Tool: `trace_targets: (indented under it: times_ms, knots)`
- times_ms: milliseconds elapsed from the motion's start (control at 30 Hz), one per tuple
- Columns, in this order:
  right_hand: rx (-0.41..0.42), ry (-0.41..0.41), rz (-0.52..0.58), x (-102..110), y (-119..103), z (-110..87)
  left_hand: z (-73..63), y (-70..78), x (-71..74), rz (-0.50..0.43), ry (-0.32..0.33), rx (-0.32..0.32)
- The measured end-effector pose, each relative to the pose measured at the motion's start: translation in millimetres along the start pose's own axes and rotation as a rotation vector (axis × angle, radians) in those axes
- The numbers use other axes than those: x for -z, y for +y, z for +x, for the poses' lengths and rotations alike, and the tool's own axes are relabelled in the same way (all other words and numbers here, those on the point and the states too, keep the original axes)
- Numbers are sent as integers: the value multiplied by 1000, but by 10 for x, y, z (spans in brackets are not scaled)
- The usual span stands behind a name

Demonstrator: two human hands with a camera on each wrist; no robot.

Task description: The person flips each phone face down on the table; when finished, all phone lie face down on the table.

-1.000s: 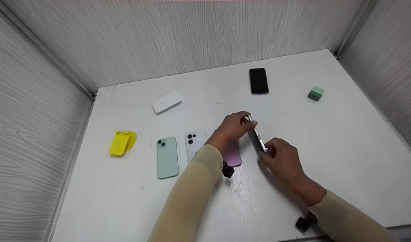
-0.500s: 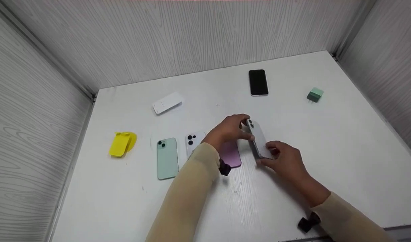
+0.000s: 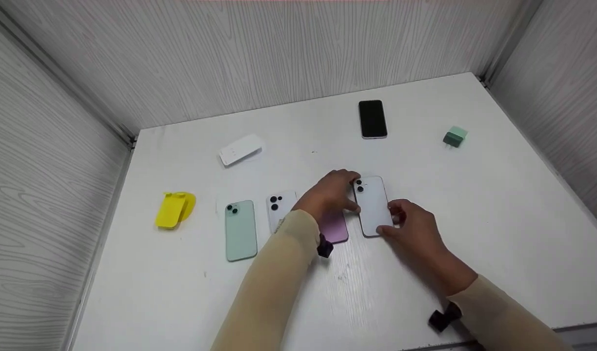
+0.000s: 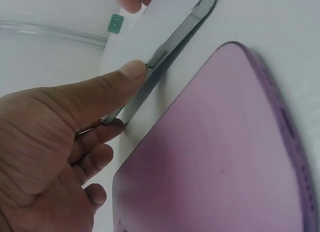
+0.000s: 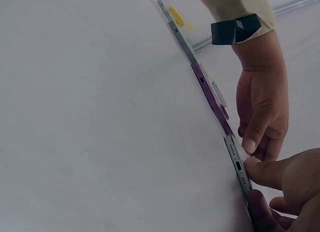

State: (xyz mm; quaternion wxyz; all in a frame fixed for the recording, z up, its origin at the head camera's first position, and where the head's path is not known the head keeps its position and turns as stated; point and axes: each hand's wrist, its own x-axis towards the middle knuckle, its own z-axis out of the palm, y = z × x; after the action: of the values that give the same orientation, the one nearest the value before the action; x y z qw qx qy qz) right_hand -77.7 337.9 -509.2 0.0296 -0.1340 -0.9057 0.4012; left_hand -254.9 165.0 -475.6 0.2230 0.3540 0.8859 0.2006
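Head view: my left grip (image 3: 330, 192) and right grip (image 3: 416, 226) pinch the white phone (image 3: 373, 207) between them at diagonally opposite corners, presumably for level control just beside the pink phone (image 3: 335, 231).

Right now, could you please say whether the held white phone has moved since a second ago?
Yes: against the purple phone, the white phone has turned from edge-on to back facing up and come lower in the head view.
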Motion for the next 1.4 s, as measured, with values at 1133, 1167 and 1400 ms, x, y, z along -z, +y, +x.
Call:
trace_targets:
  times_ms: [1133, 1167, 1400]
  knots:
    - [-88, 136, -114, 213, -242, 1852, -160, 95, 1, 152, 73, 113]
    - [-99, 143, -128, 205, -249, 1928, -166, 112, 4, 152, 72, 119]
    - [-142, 123, -263, 106, -380, 2210, -192, 120, -45, 177, 75, 116]
